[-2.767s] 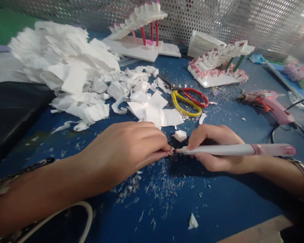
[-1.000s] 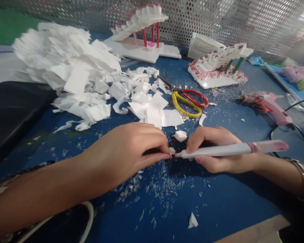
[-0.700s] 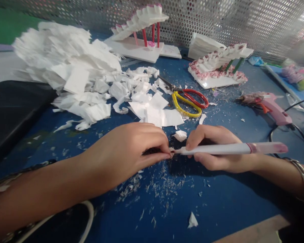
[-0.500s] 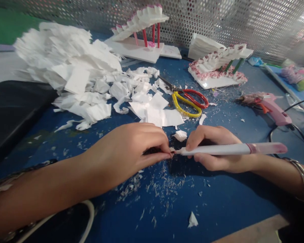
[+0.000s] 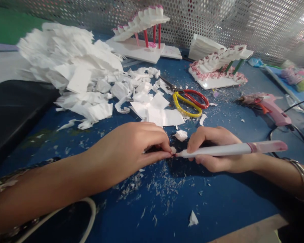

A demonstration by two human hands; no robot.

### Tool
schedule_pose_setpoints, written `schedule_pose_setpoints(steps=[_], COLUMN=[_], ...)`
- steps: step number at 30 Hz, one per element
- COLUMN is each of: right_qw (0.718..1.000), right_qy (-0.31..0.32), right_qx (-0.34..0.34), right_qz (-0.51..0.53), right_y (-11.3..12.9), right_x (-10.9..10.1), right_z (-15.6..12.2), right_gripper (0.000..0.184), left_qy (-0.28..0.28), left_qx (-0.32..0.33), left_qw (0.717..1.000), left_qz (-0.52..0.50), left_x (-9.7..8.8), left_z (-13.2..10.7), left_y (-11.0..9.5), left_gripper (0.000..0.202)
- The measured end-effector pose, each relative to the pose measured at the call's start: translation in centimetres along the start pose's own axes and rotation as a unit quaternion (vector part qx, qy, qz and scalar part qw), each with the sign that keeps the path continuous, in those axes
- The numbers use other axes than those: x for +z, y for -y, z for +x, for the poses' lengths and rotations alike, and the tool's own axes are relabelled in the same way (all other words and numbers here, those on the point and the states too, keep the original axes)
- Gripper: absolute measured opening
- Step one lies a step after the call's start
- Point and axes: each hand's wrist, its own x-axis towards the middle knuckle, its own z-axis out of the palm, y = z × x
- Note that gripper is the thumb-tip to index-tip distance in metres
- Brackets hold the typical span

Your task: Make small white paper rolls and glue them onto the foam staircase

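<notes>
Between thumb and forefinger, my left hand (image 5: pixel 142 143) pinches a small bit of white paper (image 5: pixel 173 150) with a dark red mark on it. Most of that piece is hidden by the fingertips. My right hand (image 5: pixel 215 148) is closed around a white marker pen (image 5: pixel 223 150) with a dark pink end cap, held nearly level. Its tip meets the paper piece at my left fingertips. Just beyond the pen tip lies a crumpled scrap of paper (image 5: pixel 180 135). Scissors (image 5: pixel 188 103) with one red and one yellow handle rest on the blue table (image 5: pixel 172 209) farther back.
A heap of white paper (image 5: pixel 68 57) fills the back left, beside a black case (image 5: pixel 17 114). Two small staircase models, one with red posts (image 5: pixel 144 20) and one with green posts (image 5: pixel 218 67), stand before a perforated metal panel (image 5: pixel 212 20). A pink glue gun (image 5: pixel 273 108) lies right.
The pen tip has shifted slightly down against the paper piece, where more dark red and a bit more white now show. Both hands keep nearly the same place and grip.
</notes>
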Motion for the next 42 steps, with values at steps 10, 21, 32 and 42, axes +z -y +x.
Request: schedule_pose_setpoints(steps=[10, 21, 32, 42], right_qw=[1.000, 1.000, 1.000, 1.000], right_qy=[-0.016, -0.006, -0.020, -0.009], right_qx=[0.010, -0.007, 0.001, -0.008], right_qz=[0.012, 0.010, 0.009, -0.004], right_y=[0.17, 0.17, 0.17, 0.23], right_x=[0.00, -0.09, -0.06, -0.08], right_z=[0.04, 0.01, 0.02, -0.04], right_gripper=[0.008, 0.009, 0.008, 0.009], left_qy=[-0.001, 0.010, 0.013, 0.012], left_qx=[-0.030, -0.052, -0.058, -0.065], left_qw=[1.000, 0.999, 0.998, 0.998], left_qz=[0.002, -0.010, -0.014, -0.018], left_x=[0.09, 0.05, -0.05, -0.21], left_z=[0.00, 0.03, 0.09, 0.16], left_y=[0.12, -0.05, -0.04, -0.22], left_gripper=[0.018, 0.017, 0.018, 0.016])
